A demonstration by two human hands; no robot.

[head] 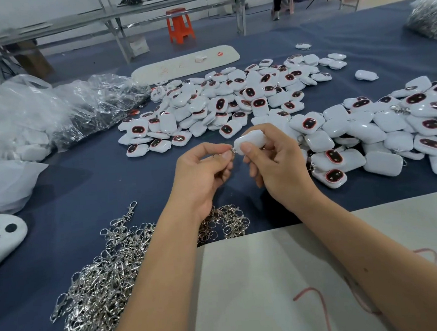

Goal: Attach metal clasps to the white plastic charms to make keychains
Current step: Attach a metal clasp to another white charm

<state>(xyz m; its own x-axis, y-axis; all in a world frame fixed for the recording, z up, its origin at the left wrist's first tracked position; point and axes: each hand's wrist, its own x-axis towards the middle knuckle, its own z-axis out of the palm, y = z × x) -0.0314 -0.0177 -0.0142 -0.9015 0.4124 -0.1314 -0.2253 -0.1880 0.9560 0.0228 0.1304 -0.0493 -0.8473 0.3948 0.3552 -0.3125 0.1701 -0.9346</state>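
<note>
My right hand [272, 166] grips a white plastic charm [252, 140] above the blue table, thumb on its near face. My left hand [202, 170] pinches a small metal clasp [233, 152] against the charm's left corner; most of the clasp is hidden by my fingers. A heap of loose silver clasps [101, 279] lies at the lower left, partly under my left forearm. White charms with dark red-rimmed faces lie in a pile [223, 103] behind my hands. A second pile [380, 133] on the right shows clasps on some charms.
Clear plastic bags [53, 112] of parts sit at the left. A white cloth [285, 284] with red marks covers the near right. A long white pad [187, 62] lies at the back, a bag of clasps [429, 18] at far right, an orange stool [179, 24] beyond the table.
</note>
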